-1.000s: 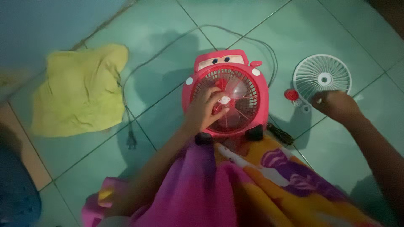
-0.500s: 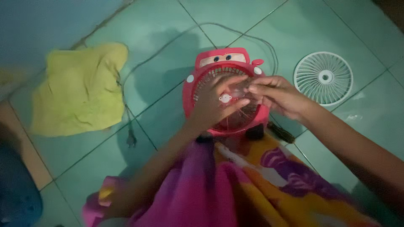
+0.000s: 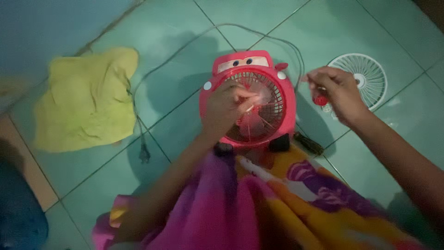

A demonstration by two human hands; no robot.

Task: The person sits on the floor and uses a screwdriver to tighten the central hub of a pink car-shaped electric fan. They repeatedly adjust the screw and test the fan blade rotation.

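A red fan (image 3: 249,99) shaped like a toy car lies face up on the green tiled floor (image 3: 185,28). Its front cover is off. The left hand (image 3: 226,109) rests on the middle of the fan, fingers curled on the blades, but I cannot tell if it really grips them. The right hand (image 3: 335,90) is up in the air just right of the fan, pinching a small red knob (image 3: 320,100). The white round grille (image 3: 363,76) lies on the floor further right of the fan. A yellow cloth (image 3: 85,99) lies well to the left of the fan. The grey cord (image 3: 185,55) loops behind the fan, and its plug (image 3: 144,153) lies loose on the floor to the left.

The small knob could slip from the fingers and roll away. It is dark, so it would be hard to find.
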